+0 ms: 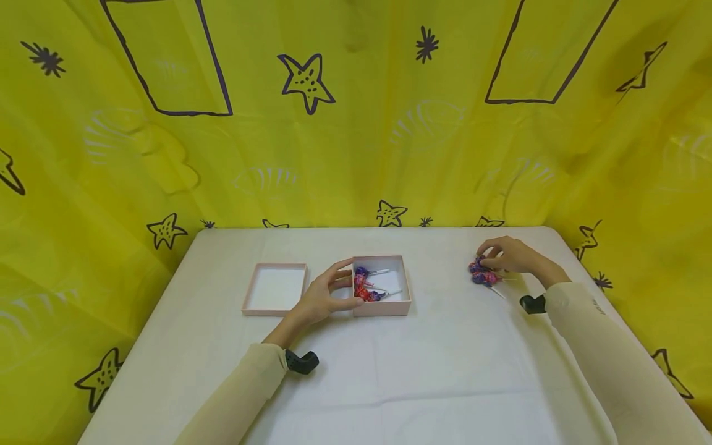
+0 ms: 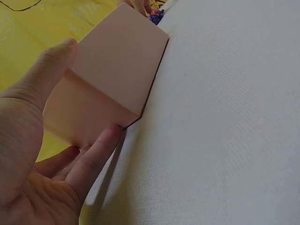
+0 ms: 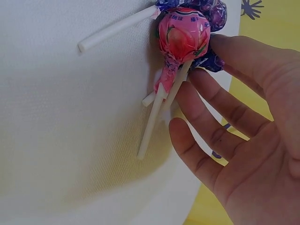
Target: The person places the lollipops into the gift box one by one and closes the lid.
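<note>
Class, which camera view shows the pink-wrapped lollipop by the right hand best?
The right wrist view: the pink-wrapped lollipop fills the frame, wrapper and stick sharp, beside the right hand. The head view shows only a tiny cluster; the left wrist view barely glimpses wrappers.

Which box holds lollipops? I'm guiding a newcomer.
On the white table two shallow pink boxes sit mid-table. Take the right-hand box, gripped by the left hand: it holds wrapped lollipops, while the left tray is bare.

I see bare tabletop (image 1: 389, 383) across the lower centre of the frame, wide enough for either hand to pass. Mid-frame, the pink box (image 1: 402, 304) and its lid (image 1: 275, 289) block the left-centre, with a narrow gap between them. The lollipop cluster (image 1: 481, 274) sits at right.
</note>
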Tool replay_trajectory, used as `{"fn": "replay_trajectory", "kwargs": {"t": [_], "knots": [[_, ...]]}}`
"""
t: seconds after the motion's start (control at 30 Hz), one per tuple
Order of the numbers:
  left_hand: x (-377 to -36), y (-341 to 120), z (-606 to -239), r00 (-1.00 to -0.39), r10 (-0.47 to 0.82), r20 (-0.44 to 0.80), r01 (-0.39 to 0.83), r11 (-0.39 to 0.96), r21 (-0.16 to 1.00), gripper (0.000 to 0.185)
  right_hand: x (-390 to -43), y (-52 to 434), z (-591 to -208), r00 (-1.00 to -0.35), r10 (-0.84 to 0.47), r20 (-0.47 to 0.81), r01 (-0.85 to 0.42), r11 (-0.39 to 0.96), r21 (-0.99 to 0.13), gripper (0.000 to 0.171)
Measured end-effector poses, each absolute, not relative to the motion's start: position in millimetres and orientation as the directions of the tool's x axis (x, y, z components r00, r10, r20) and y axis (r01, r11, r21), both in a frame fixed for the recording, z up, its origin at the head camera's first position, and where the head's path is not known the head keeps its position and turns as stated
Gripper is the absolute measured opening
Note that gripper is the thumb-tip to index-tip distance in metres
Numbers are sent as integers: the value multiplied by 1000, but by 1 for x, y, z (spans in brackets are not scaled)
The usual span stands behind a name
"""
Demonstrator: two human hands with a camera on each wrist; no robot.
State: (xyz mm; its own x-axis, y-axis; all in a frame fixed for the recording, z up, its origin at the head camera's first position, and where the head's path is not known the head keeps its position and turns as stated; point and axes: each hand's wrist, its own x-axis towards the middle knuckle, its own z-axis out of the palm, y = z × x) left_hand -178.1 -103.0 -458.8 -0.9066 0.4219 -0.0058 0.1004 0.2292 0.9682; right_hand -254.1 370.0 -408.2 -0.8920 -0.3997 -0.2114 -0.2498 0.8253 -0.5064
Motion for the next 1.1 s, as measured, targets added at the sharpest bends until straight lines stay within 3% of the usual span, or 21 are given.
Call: {"fn": "replay_trajectory", "kwargs": {"t": [0.63, 1.1], "knots": [[-179, -103, -457, -906, 424, 5, 113, 230, 967, 90, -252, 370, -403, -892, -406, -197, -263, 823, -503, 23], [-176, -104, -457, -904, 428, -8, 100, 230, 968, 91, -249, 360, -390, -923, -372, -99, -276, 819, -504, 23]]}}
